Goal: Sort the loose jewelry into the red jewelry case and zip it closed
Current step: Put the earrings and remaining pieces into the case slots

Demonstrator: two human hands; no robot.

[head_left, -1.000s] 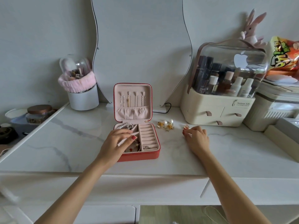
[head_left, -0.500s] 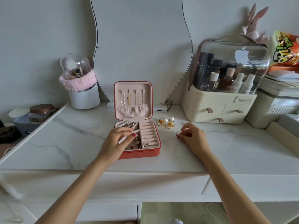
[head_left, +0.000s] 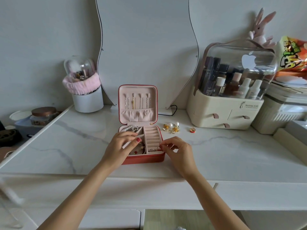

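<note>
The red jewelry case (head_left: 144, 159) lies open mid-table, its lid (head_left: 137, 103) upright with several chains hung inside. My left hand (head_left: 119, 146) rests over the left compartments, fingers curled on the diagonal divider. My right hand (head_left: 177, 150) pinches a small ring at the case's right edge, beside the ring rolls (head_left: 152, 136); the ring is mostly hidden by my fingertips. A pearl strand (head_left: 131, 128) sits in the back compartment. Loose pearl-and-gold earrings (head_left: 172, 127) and a small red-and-gold piece (head_left: 192, 129) lie on the marble to the right.
A cream cosmetics organizer (head_left: 224, 113) stands at the back right and a white brush cup (head_left: 88, 100) at the back left. A wavy mirror (head_left: 146, 47) leans behind the case, with a black cable (head_left: 172, 112) at its foot. A jar (head_left: 44, 113) sits off the table's left edge.
My right hand picked up a ring from the marble near the organizer and carried it left to the case's right edge. The left hand stayed on the case.
</note>
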